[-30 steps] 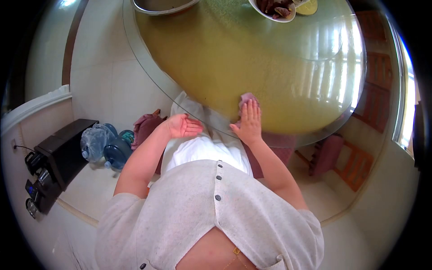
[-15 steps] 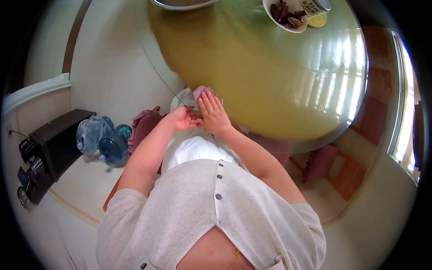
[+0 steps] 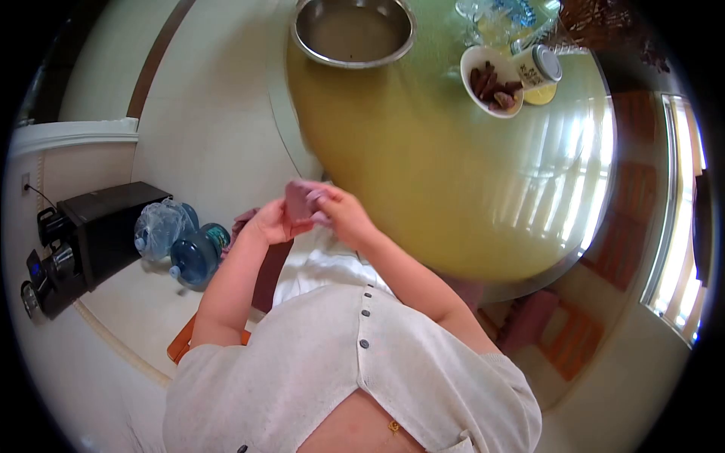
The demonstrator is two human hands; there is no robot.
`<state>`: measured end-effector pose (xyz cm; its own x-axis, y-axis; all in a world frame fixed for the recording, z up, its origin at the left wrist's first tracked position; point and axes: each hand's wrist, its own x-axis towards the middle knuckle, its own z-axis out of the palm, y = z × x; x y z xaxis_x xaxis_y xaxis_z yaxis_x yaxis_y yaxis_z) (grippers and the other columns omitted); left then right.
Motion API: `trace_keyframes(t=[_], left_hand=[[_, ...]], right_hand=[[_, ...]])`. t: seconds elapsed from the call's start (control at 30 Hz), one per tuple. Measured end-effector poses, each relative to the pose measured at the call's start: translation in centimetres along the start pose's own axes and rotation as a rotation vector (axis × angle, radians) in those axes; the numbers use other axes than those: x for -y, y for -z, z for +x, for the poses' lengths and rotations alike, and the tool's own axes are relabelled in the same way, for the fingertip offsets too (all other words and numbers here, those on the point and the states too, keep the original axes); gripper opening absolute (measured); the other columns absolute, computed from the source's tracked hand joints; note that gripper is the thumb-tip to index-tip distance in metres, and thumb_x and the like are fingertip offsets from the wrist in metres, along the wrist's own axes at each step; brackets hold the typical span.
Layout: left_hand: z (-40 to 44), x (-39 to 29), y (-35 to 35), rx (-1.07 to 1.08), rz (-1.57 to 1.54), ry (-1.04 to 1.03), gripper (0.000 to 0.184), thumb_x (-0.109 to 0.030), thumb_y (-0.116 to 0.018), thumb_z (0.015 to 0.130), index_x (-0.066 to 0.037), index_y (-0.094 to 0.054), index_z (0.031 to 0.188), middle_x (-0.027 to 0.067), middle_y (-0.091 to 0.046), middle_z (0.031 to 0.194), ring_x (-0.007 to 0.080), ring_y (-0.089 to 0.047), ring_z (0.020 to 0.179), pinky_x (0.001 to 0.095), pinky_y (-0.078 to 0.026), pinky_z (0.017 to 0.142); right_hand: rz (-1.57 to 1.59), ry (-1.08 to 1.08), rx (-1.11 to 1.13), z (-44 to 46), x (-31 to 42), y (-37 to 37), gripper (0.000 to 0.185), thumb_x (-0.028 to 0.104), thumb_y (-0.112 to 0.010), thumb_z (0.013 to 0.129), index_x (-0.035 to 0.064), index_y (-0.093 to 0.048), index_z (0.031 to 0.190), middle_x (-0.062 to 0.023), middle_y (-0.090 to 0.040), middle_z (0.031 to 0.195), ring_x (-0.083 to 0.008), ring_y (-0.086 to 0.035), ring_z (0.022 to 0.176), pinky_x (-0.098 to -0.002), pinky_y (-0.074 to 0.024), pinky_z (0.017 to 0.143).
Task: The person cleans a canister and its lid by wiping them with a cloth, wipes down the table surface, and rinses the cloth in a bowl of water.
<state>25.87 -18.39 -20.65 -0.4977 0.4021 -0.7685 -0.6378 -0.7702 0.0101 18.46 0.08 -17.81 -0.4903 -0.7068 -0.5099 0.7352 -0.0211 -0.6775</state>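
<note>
A folded mauve cloth [image 3: 298, 201] is held up between my two hands, close to the near left edge of the round glass-topped table [image 3: 393, 162]. My left hand [image 3: 272, 223] grips its left and lower side, fingers curled behind it. At its right side, my right hand [image 3: 344, 216] pinches a bunched part of the cloth with bent fingers. Some of the fingertips are hidden by the cloth.
On the table stand a metal basin [image 3: 404, 47], a white bowl [image 3: 470, 59] of dark reddish pieces and a labelled jar [image 3: 547, 63]. Blue water bottles [image 3: 195, 258] and a black cabinet [image 3: 113, 226] are on the left. Wooden chairs [image 3: 578, 340] stand at right.
My right hand, earlier stretched flat over the cloth, now pinches it. Both hands have lifted the cloth and moved slightly left. The view has shifted, showing more of the basin and the table's far side.
</note>
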Motion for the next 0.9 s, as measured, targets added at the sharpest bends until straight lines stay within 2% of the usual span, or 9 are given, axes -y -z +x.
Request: trace_keyframes(t=[0.13, 0.27, 0.37, 0.4, 0.63, 0.67, 0.77, 0.83, 0.9], left_hand=[[2.0, -9.3, -4.7, 0.513, 0.036, -0.099, 0.045, -0.029, -0.029, 0.099, 0.001, -0.058, 0.114, 0.0148, -0.063, 0.115, 0.0273, -0.063, 0.103, 0.0408, -0.048, 0.095], [2.0, -17.3, -17.2, 0.301, 0.202, -0.329, 0.052, -0.034, -0.023, 0.101, 0.001, -0.051, 0.127, 0.018, -0.056, 0.127, 0.0273, -0.052, 0.121, 0.0419, -0.038, 0.105], [4.7, -21.5, -21.6, 0.364, 0.278, -0.439, 0.062, -0.041, -0.015, 0.101, 0.002, -0.054, 0.123, 0.0184, -0.054, 0.129, 0.0294, -0.048, 0.125, 0.0417, -0.035, 0.106], [5.5, -22.4, -22.9, 0.318, 0.309, -0.47, 0.063, -0.042, -0.013, 0.101, 0.001, -0.046, 0.132, 0.0171, -0.042, 0.141, 0.0293, -0.034, 0.135, 0.0445, -0.025, 0.112], [8.7, -24.7, -25.9, -0.049, 0.732, -0.588, 0.101, -0.08, -0.019, 0.082, -0.001, -0.025, 0.144, 0.0143, -0.03, 0.149, 0.0275, -0.023, 0.139, 0.0447, -0.014, 0.114], [11.1, -26.4, -24.0, 0.074, 0.657, -0.566, 0.095, -0.076, -0.026, 0.085, 0.0, -0.033, 0.14, 0.0131, -0.038, 0.144, 0.0274, -0.033, 0.133, 0.0414, -0.024, 0.111], [14.7, -28.1, -21.4, -0.195, 0.683, -0.68, 0.088, -0.073, -0.034, 0.086, 0.0, -0.042, 0.136, 0.012, -0.047, 0.137, 0.0258, -0.042, 0.126, 0.0376, -0.033, 0.106], [16.3, -28.3, -20.0, -0.151, 0.714, -0.788, 0.072, -0.06, -0.038, 0.093, 0.0, -0.047, 0.131, 0.0112, -0.053, 0.128, 0.0222, -0.048, 0.118, 0.0364, -0.037, 0.101], [16.5, -27.7, -20.3, -0.282, 0.868, -0.832, 0.061, -0.052, -0.039, 0.096, -0.001, -0.049, 0.128, 0.0106, -0.053, 0.127, 0.0208, -0.049, 0.116, 0.0364, -0.038, 0.099]], right_hand=[[0.499, 0.182, 0.076, 0.2, 8.6, 1.7, 0.038, 0.012, -0.047, 0.094, 0.0014, -0.047, 0.131, -0.0085, -0.057, 0.118, -0.0208, -0.058, 0.102, -0.0362, -0.0516, 0.082], [0.514, 0.309, -0.052, 0.4, 14.4, 3.1, 0.04, 0.012, -0.045, 0.095, 0.0011, -0.043, 0.133, -0.0111, -0.056, 0.122, -0.0234, -0.059, 0.106, -0.0392, -0.0517, 0.086], [0.578, 0.404, -0.072, 2.2, 16.0, 4.9, 0.038, 0.015, -0.041, 0.096, 0.0025, -0.044, 0.132, -0.0142, -0.054, 0.125, -0.0261, -0.057, 0.11, -0.0427, -0.0498, 0.09], [0.66, 0.412, -0.069, 2.8, 16.6, 5.3, 0.038, 0.016, -0.04, 0.097, 0.002, -0.044, 0.131, -0.0148, -0.054, 0.125, -0.0268, -0.056, 0.111, -0.0438, -0.0483, 0.092], [0.848, 0.439, -0.22, 9.7, 22.1, 7.7, 0.037, 0.019, -0.041, 0.096, -0.0023, -0.046, 0.126, -0.0155, -0.055, 0.124, -0.0277, -0.055, 0.111, -0.0429, -0.0455, 0.096], [0.851, 0.442, -0.22, 11.5, 23.0, 7.7, 0.037, 0.019, -0.041, 0.096, -0.0023, -0.046, 0.126, -0.0155, -0.055, 0.124, -0.0277, -0.055, 0.111, -0.0429, -0.0455, 0.096], [0.441, 0.452, -0.435, 18.1, 25.2, 7.9, 0.032, 0.02, -0.043, 0.094, -0.0012, -0.056, 0.114, -0.0138, -0.06, 0.115, -0.0271, -0.058, 0.105, -0.0372, -0.0469, 0.09], [-0.07, 0.487, -0.567, 24.2, 23.8, 10.0, 0.03, 0.021, -0.045, 0.092, -0.0021, -0.058, 0.107, -0.019, -0.06, 0.114, -0.031, -0.059, 0.101, -0.0374, -0.0477, 0.086], [-1.247, 0.526, -1.073, 30.9, 20.3, 13.1, 0.027, 0.02, -0.05, 0.087, -0.0021, -0.059, 0.1, -0.0235, -0.062, 0.107, -0.0355, -0.058, 0.102, -0.0403, -0.0472, 0.087]])
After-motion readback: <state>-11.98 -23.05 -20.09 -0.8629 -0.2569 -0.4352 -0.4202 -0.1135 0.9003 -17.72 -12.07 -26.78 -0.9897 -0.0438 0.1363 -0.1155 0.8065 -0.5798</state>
